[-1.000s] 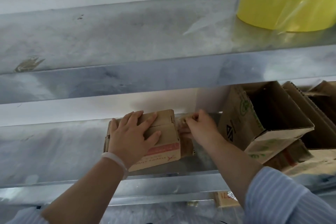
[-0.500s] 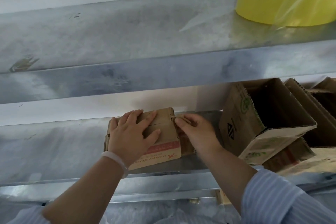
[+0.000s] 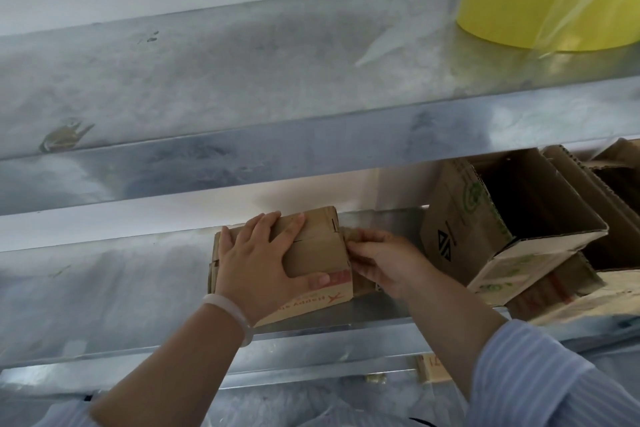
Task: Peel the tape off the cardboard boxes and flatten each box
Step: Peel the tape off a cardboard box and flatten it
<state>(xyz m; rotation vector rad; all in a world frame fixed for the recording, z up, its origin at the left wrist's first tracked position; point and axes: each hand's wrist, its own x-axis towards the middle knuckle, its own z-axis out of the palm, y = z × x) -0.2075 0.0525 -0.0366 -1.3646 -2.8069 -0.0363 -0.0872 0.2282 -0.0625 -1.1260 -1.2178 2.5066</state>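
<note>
The left hand [image 3: 259,263] lies flat on a small cardboard box [image 3: 318,253], its fingers [image 3: 273,229] spread nearly straight over the top and the thumb pressed on the near face. Under the thumb runs red print, upside down and not clearly readable. The box sits on the lower metal shelf [image 3: 121,288].

Just right of those fingers, the right hand [image 3: 384,263] has its fingers curled, pinching a brown strip [image 3: 349,236] at the box's right end; I cannot tell whether it is tape or a flap.

Further right of the right hand's fingers, an open box [image 3: 460,229] leans tilted, with a black triangle mark and green print. Above and right of it, a yellow tape roll [image 3: 540,3] rests on the upper shelf [image 3: 242,62], the writing on its core illegible.
</note>
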